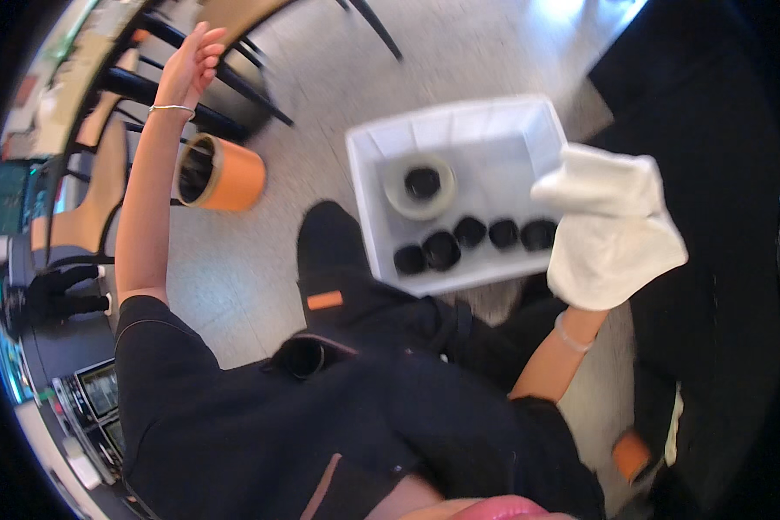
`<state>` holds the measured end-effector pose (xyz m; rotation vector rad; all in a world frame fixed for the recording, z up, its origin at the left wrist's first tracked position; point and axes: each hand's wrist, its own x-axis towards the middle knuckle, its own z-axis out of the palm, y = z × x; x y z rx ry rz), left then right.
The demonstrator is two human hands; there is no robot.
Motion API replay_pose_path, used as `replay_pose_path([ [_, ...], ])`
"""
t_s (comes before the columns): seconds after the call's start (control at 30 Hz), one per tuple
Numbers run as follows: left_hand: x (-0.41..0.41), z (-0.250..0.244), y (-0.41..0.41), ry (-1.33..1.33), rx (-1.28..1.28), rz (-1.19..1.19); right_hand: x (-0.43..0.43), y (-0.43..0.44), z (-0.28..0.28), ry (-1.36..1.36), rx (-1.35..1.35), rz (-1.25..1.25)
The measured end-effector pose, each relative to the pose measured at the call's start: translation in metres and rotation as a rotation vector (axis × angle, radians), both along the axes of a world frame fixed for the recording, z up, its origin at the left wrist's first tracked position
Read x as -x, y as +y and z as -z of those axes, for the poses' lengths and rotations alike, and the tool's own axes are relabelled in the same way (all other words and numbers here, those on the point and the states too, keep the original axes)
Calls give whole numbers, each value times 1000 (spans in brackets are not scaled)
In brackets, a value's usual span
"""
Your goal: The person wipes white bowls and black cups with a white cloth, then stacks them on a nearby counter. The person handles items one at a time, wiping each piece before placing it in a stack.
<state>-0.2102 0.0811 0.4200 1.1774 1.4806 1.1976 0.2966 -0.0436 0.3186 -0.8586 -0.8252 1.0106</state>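
Note:
My left hand (195,62) is raised at the upper left, fingers loosely curled with nothing visible in them. It is nearest to the dark chair or table legs behind it. A thick off-white cloth or mitt (617,227) covers my right hand, so its fingers are hidden. The cloth overlaps the right side of a white plastic bin (422,286) in front of my knees; whether they touch is unclear. Inside the bin, a pale round bowl (445,201) has a small black cup-like object (422,183) in it. Several similar black objects (442,250) line its near side.
An orange bucket (240,175) with a tan rim stands below my left forearm. Chairs (97,182) and a table edge run along the left. A large dark surface (708,195) fills the right. A person in dark clothes (65,292) and a screen (99,390) appear at far left.

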Motion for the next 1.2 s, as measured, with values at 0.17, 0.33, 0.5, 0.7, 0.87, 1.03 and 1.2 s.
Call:
replay_pose_path([
  [0.17,-131,150,-24,252,369,696,-78,-27,-3,-266,124,276],
  [0.33,-219,312,-48,901,296,1161,-128,-48,4,-573,360,420],
  [0.5,-249,365,-90,1166,590,1167,-139,-42,61,-820,586,284],
  [0.7,-246,418,-97,1068,731,1104,-111,37,140,-1155,537,-119],
  [0.87,-243,408,-107,1086,327,912,-52,123,192,-1411,255,-518],
  [1.03,-242,331,-89,731,336,494,7,165,197,-1500,-14,-869],
  [1.2,-278,303,-73,-126,337,-46,67,123,187,-1192,-38,-1127],
])
